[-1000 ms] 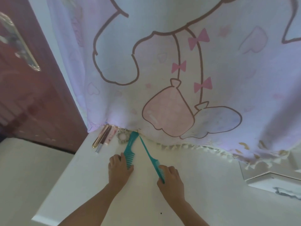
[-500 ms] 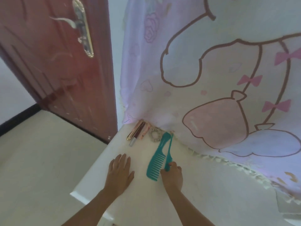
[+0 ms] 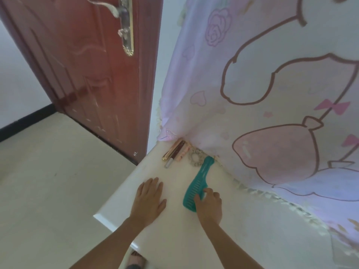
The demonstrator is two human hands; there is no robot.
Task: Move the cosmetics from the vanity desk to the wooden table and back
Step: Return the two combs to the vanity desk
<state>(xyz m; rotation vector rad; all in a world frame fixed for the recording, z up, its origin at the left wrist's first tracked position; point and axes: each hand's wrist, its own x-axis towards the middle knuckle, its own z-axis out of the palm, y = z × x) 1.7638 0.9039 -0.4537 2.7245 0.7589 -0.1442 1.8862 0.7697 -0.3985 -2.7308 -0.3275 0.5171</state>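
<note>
My left hand (image 3: 149,200) lay flat on the white tabletop (image 3: 252,239), palm down, its fingers (image 3: 150,186) slightly spread and clamped on nothing. My right hand (image 3: 209,206) rested to the right of it, on the toothed end of the teal wide-tooth comb (image 3: 197,188). The right thumb lay across the teeth and the remaining fingers (image 3: 210,192) curled over the comb's back edge; I could not tell whether they were clamped on the comb or only pressed upon it. The comb lay flat on the tabletop, its handle pointing away from my right fingers toward the hanging cloth. A second teal comb could not be made out separately.

Beyond the fingertips of both hands, at the far edge of the tabletop, lay the other cosmetics. A pale scrunchie (image 3: 195,157) sat just beside the comb handle. To its left lay a group of slim cosmetic tubes (image 3: 175,152), side by side and touching.

A printed pink cloth (image 3: 272,94) hung behind these items. A red-brown door (image 3: 87,74) stood to the left, past my left fingers.
</note>
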